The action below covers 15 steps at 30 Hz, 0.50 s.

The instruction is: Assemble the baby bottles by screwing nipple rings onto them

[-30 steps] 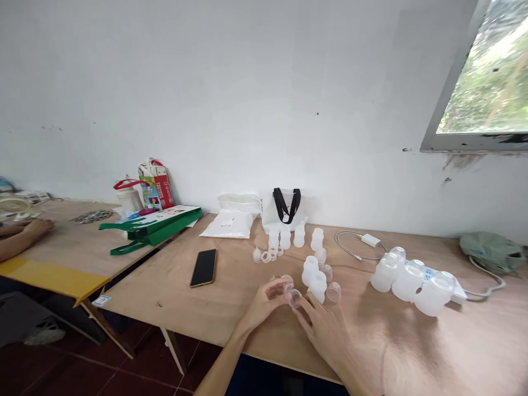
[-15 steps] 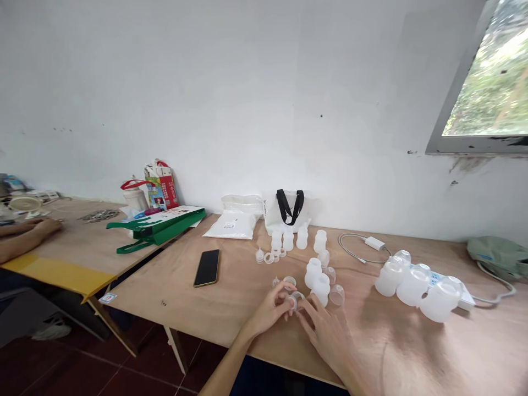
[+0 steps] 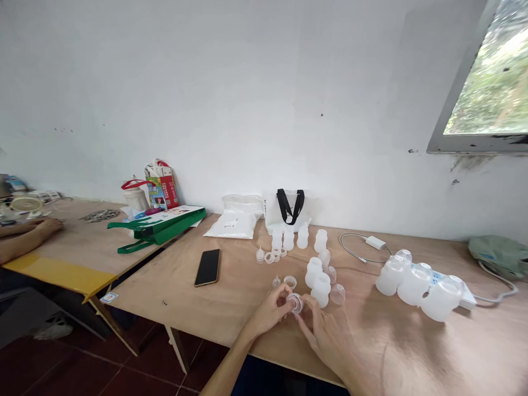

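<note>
Head view: translucent plastic ring (image 3: 295,303) between left fingers (image 3: 281,300) and right fingers (image 3: 308,311)

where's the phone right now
In the head view, the black smartphone lies on the plywood table, left of the person's left hand and nearer the person than the white packet.

free passage: plywood tabletop (image 3: 157,291) from the left hand (image 3: 268,314) out to the black smartphone (image 3: 207,268); plywood below the large plastic bottles (image 3: 416,286). obstacles: clear plastic ring (image 3: 295,303) between the hands; beside the right hand (image 3: 328,344), translucent plastic bottles (image 3: 320,290) and a clear cup (image 3: 337,294).
</note>
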Motion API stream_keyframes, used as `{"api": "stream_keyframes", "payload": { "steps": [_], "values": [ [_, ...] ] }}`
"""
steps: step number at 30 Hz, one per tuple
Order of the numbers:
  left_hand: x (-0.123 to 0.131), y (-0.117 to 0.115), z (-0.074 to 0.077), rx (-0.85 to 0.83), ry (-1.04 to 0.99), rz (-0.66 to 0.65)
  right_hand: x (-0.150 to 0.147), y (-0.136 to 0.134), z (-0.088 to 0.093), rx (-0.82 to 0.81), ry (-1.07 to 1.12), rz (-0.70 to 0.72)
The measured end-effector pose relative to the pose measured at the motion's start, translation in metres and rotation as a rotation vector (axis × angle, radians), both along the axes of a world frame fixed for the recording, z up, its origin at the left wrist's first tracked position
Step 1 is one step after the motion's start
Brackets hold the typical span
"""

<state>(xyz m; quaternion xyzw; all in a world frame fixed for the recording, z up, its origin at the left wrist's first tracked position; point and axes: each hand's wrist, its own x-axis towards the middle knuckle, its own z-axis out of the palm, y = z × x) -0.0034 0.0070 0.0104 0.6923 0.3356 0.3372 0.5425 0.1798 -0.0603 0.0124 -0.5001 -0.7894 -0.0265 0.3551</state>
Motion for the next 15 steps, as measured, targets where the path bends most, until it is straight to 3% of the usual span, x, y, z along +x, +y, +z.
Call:
{"api": "stream_keyframes", "payload": {
  "steps": [4,8,15],
  "values": [
    [0.002,0.0001,-0.0012,0.046,0.032,0.058,-0.001,-0.0024,0.0052,-0.148,0.064,0.054],
    [0.0045,-0.0017,0.0014,0.205,0.138,0.133,-0.0019,-0.0039,0.0088,-0.234,0.158,0.055],
    [0.0028,-0.0095,0.006,0.265,0.182,0.015,0.0066,0.0036,0.0002,-0.327,0.321,0.047]
  ]
}}
